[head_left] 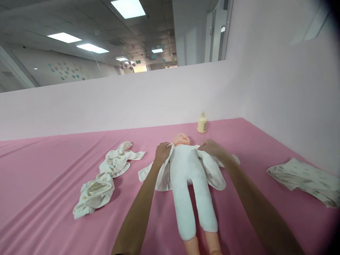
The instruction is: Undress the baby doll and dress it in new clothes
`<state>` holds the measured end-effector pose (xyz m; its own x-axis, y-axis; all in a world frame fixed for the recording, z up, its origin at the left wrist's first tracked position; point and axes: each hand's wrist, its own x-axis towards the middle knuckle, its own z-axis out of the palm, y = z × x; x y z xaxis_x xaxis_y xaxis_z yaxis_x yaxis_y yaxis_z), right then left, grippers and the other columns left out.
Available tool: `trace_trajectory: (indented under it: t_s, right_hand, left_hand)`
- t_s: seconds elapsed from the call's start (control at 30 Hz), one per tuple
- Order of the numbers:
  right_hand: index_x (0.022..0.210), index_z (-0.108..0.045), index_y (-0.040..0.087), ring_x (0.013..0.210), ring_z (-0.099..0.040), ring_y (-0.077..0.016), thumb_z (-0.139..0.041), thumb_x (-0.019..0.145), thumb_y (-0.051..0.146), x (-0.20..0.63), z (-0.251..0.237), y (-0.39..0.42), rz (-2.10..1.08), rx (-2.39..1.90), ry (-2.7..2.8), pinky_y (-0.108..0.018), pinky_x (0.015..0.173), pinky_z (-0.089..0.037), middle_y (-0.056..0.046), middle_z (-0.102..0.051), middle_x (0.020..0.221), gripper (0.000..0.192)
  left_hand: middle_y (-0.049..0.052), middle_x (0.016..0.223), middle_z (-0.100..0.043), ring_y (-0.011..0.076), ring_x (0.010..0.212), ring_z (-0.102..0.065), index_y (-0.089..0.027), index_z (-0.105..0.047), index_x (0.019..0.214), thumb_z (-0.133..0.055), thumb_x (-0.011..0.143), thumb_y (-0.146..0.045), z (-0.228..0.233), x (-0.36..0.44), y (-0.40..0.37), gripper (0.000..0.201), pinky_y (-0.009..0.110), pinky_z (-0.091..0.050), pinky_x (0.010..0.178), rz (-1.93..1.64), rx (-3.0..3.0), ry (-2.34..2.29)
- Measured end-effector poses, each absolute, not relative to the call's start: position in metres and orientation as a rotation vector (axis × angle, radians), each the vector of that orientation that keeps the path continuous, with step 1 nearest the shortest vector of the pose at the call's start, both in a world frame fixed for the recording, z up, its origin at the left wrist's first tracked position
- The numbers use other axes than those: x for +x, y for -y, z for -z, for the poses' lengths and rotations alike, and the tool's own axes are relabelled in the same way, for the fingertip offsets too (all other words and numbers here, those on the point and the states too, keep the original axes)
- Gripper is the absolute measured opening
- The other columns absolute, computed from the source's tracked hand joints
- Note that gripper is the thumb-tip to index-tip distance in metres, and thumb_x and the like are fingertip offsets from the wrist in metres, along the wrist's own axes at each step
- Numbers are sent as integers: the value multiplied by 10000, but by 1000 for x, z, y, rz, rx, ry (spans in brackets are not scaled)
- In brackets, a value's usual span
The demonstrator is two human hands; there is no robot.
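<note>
Left hand [162,153], right hand [211,147]: grips clamped on white cloth garment [164,176], open either side of white fabric-bodied doll [185,163].

No words, numbers or brand names can be read. The pale yellow bottle [202,124] bears small dark print [204,125] toward the right side of its front, too small and blurred to make out. Small printed marks also dot the crumpled garment [114,164] and the folded cloth [305,177]; whether any of them are letters cannot be told.
</note>
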<state>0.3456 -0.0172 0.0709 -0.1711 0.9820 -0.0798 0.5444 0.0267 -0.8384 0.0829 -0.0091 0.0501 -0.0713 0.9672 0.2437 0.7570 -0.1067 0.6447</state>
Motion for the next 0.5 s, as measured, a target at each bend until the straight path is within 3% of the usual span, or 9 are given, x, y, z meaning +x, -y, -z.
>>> trace_trajectory:
  t_s: [0.13, 0.33, 0.5]
  right_hand:
    - [587, -229, 231, 486, -189, -70, -619, 631, 173, 347, -67, 12, -967, -1593, 1776, -258, 425, -117, 73, -192, 536, 397]
    - [606, -297, 221, 469, -259, -75, -575, 772, 337, 323, -67, 16, -969, -1381, 1567, -232, 439, -201, 68, -247, 548, 344]
    - [598, -290, 229, 484, -254, -85, -531, 795, 339, 291, -44, 7, -892, -1287, 1526, -235, 447, -207, 63, -250, 550, 330]
  left_hand:
    - [26, 928, -727, 178, 865, -613, -198, -731, 905, -480, 881, -379, -40, 90, 6, 310, 233, -418, 776, -1103, 1915, -1761]
    - [-9, 700, -622, 125, 684, -510, -177, -648, 748, -412, 933, -373, -30, 97, 0, 358, 209, -336, 652, -1137, 2010, -1770]
    - [-9, 692, -592, 122, 665, -475, -187, -608, 745, -371, 957, -349, -23, 99, 0, 357, 215, -318, 657, -1182, 2106, -1726]
